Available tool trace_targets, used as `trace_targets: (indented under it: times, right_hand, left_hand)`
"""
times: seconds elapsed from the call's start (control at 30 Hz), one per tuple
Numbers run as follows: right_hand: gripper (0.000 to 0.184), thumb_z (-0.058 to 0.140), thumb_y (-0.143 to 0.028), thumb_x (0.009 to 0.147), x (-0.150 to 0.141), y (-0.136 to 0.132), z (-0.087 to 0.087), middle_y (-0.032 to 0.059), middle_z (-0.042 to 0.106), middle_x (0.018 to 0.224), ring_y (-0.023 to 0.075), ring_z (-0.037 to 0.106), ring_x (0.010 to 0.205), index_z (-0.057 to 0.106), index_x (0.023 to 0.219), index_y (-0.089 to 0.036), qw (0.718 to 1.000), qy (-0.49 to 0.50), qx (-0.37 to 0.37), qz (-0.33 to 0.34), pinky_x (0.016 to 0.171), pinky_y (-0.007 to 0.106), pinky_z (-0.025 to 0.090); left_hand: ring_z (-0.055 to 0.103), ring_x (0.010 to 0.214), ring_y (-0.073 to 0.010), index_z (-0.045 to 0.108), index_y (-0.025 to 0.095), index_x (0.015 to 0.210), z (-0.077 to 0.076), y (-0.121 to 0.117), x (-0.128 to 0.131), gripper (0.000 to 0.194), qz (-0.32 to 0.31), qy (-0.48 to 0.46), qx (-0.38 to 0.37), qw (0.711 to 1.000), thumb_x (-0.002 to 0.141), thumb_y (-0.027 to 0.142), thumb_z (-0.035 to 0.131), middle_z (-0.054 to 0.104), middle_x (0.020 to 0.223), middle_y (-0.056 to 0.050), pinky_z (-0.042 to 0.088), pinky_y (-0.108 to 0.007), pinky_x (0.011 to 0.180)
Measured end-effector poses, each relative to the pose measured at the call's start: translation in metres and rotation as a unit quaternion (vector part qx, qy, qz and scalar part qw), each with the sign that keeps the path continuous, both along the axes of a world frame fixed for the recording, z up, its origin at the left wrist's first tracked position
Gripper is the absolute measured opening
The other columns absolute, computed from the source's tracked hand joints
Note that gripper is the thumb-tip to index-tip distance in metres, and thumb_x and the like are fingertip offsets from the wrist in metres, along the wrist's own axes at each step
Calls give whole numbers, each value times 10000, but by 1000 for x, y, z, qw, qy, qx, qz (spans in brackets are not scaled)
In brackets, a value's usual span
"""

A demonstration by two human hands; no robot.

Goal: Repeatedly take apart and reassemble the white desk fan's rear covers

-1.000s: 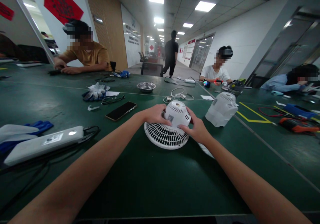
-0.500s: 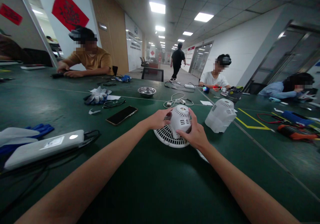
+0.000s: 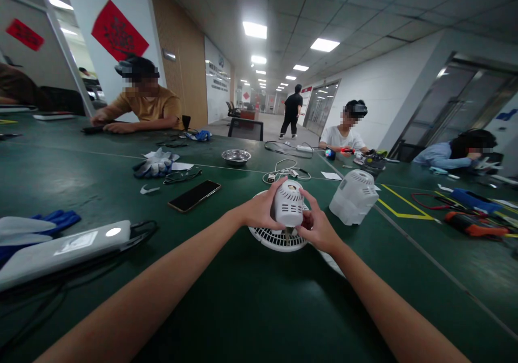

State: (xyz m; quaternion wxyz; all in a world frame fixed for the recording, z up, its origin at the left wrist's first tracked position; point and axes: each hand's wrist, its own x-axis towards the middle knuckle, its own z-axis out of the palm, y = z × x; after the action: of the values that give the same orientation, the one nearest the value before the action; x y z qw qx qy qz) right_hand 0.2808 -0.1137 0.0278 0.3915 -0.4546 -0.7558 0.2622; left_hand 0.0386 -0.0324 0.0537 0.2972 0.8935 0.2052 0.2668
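Between my two hands is a white fan motor cover [image 3: 288, 207], a rounded shell with slots round its side and a hole in its top. My left hand [image 3: 260, 207] is closed round its left side, thumb along the lower front. My right hand [image 3: 320, 227] grips the right side, with the index finger near the top and the thumb at the lower edge. Directly beneath is a round white fan grille [image 3: 279, 242] lying on the table, partly hidden by the cover and hands. A white slotted housing [image 3: 355, 198] stands to the right of my right hand.
A phone [image 3: 195, 195], a steel bowl [image 3: 236, 157] and a coiled white cable [image 3: 285, 170] lie beyond my hands. Gloves [image 3: 156, 163] and a white power bank-like device [image 3: 68, 252] are left. An orange-black meter [image 3: 471, 225] is right. Several people sit around the table.
The cover has turned, so its side slots face me more squarely, and a gap shows beneath it above the grille. My left hand now wraps further round its side. The camera view has tilted slightly.
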Motion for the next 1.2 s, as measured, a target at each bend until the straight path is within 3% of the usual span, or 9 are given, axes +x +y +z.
trace_targets:
  times: [0.23,0.8,1.2]
  right_hand:
    - [960,701,-199,758,1,0,7,-40,686,793,176,678,651,203,1571,-309,1000,-9,-30,-6,616,320,555]
    - [933,735,-134,704,-2,3,18,-108,576,644,133,615,566,277,1499,-307,999,-19,-43,-4,546,222,467]
    - [880,712,-141,742,5,7,20,-80,629,698,162,653,591,277,1485,-322,996,6,-81,38,546,252,508]
  left_hand:
    - [536,1296,-451,149,303,1564,-1,3,-1,1138,-25,-22,32,999,687,487,849,432,1520,-211,435,-632,1051]
    - [630,1161,-409,182,270,1517,-11,9,-1,1062,-8,-27,59,998,709,475,841,542,1378,-195,489,-586,988]
    - [587,1231,-441,252,276,1524,-14,14,-2,1065,-16,-42,61,997,669,446,863,520,1445,-207,464,-617,1029]
